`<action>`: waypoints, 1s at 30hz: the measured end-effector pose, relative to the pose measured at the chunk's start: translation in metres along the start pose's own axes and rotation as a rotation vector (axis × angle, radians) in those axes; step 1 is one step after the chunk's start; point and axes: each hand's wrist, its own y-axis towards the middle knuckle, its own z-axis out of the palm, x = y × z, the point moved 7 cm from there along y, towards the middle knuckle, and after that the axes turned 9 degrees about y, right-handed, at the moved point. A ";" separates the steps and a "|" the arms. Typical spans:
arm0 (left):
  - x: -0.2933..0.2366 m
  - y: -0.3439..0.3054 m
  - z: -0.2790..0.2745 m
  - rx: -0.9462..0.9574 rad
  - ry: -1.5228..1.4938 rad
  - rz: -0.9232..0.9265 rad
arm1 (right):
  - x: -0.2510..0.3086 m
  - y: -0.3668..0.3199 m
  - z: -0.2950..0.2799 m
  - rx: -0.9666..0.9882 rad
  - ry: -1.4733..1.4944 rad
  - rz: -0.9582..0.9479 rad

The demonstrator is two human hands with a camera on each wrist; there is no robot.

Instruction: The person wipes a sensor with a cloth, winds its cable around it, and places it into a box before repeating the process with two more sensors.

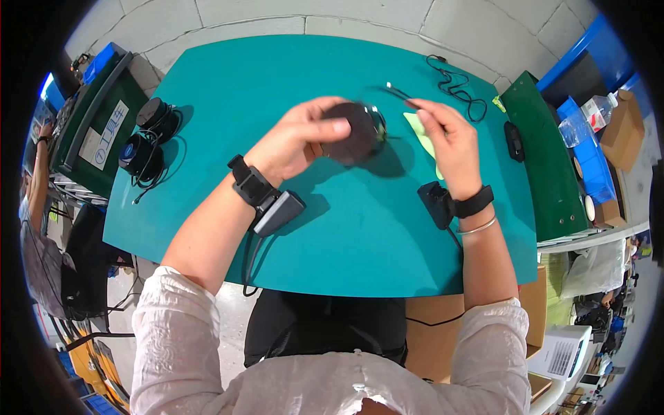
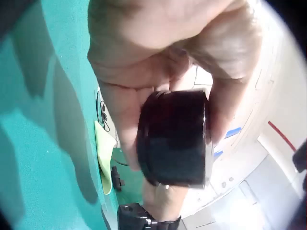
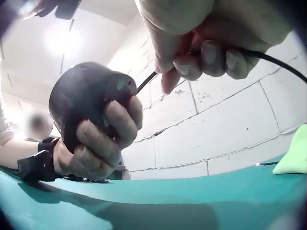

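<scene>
My left hand (image 1: 294,142) grips a black round device (image 1: 353,144) above the table, thumb on its flat face and fingers round its side. In the left wrist view the device (image 2: 175,139) shows as a short, glossy cylinder. A black cable (image 3: 273,58) comes off the device, and my right hand (image 1: 451,145) pinches it between thumb and fingers, with more cable trailing out past the little finger. In the head view a pale tip stands out on the cable (image 1: 401,93) near my right fingertips. Beneath my right hand lies a light green cloth (image 1: 422,138), partly hidden.
Two similar black devices with cords, one in front (image 1: 140,158) and one behind (image 1: 158,119), stand on the table's left. A loose black cable (image 1: 453,86) lies at the back right, near a small black object (image 1: 514,142). Green cabinets (image 1: 543,162) flank the green table (image 1: 277,69).
</scene>
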 end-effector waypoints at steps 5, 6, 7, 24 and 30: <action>-0.004 0.004 -0.057 -0.324 -0.345 0.174 | -0.022 0.004 -0.016 -0.072 -0.028 0.115; -0.004 0.002 -0.070 -0.416 -0.398 0.213 | -0.012 0.002 -0.009 -0.026 -0.051 0.048; -0.005 -0.001 -0.081 -0.511 -0.449 0.255 | 0.000 0.001 -0.002 0.022 -0.071 -0.022; -0.016 -0.002 -0.052 -0.062 -0.156 0.110 | 0.006 0.002 -0.022 -0.168 -0.221 -0.082; -0.009 0.000 -0.060 -0.236 -0.164 0.029 | 0.009 0.000 -0.027 -0.186 -0.126 -0.076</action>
